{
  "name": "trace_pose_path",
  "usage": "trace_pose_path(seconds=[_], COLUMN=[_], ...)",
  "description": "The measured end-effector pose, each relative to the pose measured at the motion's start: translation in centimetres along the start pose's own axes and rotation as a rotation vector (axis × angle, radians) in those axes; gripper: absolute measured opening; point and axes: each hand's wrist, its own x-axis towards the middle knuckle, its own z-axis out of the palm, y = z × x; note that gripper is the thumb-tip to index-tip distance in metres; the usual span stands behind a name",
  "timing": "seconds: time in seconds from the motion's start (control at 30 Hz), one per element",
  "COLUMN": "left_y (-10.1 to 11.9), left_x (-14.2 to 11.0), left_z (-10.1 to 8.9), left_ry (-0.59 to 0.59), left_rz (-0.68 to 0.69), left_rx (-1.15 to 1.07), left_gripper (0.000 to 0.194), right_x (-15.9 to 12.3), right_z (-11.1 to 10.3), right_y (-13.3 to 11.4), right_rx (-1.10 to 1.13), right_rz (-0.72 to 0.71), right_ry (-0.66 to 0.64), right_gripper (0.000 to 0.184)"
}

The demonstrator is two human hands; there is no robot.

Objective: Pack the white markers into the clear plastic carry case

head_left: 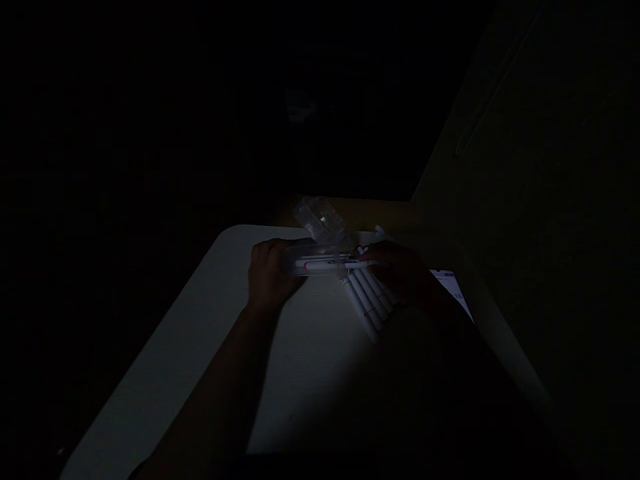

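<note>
My left hand [270,275] is closed round the base end of a clear plastic case [320,251], which lies on its side with its lid [320,217] flipped open at the far side. Inside the case are white pens, one with a pink band. At the case's mouth, my right hand [395,267] pinches a white pen [327,265] that lies partly in the case. Below and beside that hand, several white pens [363,303] lie side by side on the white table. Deep shadow hides most of my right fingers.
The scene is very dark. A lit phone [454,290] lies to the right of my right hand, partly behind my forearm. The white table [210,320] has rounded far corners, with a wall [525,167] to its right.
</note>
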Motion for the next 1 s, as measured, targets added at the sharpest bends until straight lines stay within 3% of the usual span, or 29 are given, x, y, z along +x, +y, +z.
trace_pose_path(seconds=[0.23,0.4,0.67,1.0], left_y=[-0.1,-0.2,0.1,0.5], left_x=[-0.1,-0.1,0.2,0.2], left_z=[-0.1,0.0,-0.1,-0.2], left_ry=[-0.006,0.010,0.040,-0.002], left_rz=[0.005,0.036,0.053,0.001], left_rx=[0.000,-0.010,-0.022,-0.032], left_gripper=[0.051,0.049,0.048,0.047], right_x=[-0.1,0.0,0.2,0.3], right_z=[0.4,0.5,1.2,1.1], right_y=[-0.7,-1.6,-1.0,-2.2], right_rx=[-0.051,-0.073,-0.147,-0.178], right_rz=[0.051,0.095,-0.014,0.085], right_ry=[0.048,0.009,0.042,-0.050], right_gripper=[0.022,0.020,0.028,0.028])
